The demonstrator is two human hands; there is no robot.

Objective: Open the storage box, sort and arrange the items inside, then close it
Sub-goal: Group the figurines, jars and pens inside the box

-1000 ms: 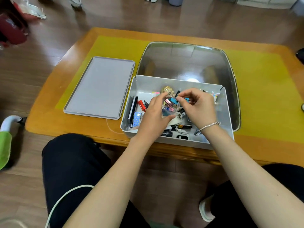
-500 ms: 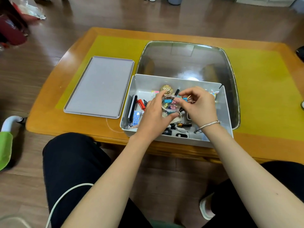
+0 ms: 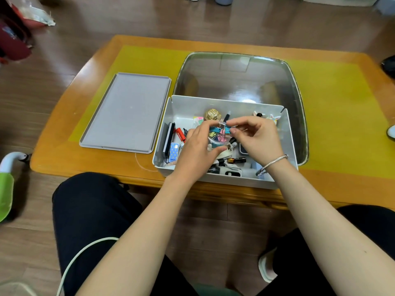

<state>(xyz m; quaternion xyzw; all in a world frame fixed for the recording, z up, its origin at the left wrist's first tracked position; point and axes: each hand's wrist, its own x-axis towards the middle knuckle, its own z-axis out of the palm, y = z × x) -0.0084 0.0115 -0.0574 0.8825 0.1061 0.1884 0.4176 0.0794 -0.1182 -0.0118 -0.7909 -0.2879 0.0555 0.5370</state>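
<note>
The grey storage box [image 3: 287, 133] stands open at the table's near edge, full of small items. Its flat grey lid [image 3: 126, 112] lies to the left on the table. Over the box, my left hand [image 3: 197, 149] grips a small clear round container [image 3: 218, 138] holding coloured binder clips. My right hand [image 3: 257, 138] pinches a blue binder clip [image 3: 227, 129] at the container's rim. Inside the box I see a gold ornament [image 3: 212, 114], a red marker [image 3: 180, 134], a dotted blue item [image 3: 173, 152], a battery [image 3: 236, 160] and a black pen.
A shiny metal tray [image 3: 239, 75] lies behind the box on the yellow mat [image 3: 342, 116] of the wooden table [image 3: 64, 146]. My dark-clothed knees sit under the near edge. A green and white object [image 3: 6, 189] is at the left on the floor.
The container has stayed over the box in my left hand. My right fingers have shifted at its rim and now pinch a blue clip there.
</note>
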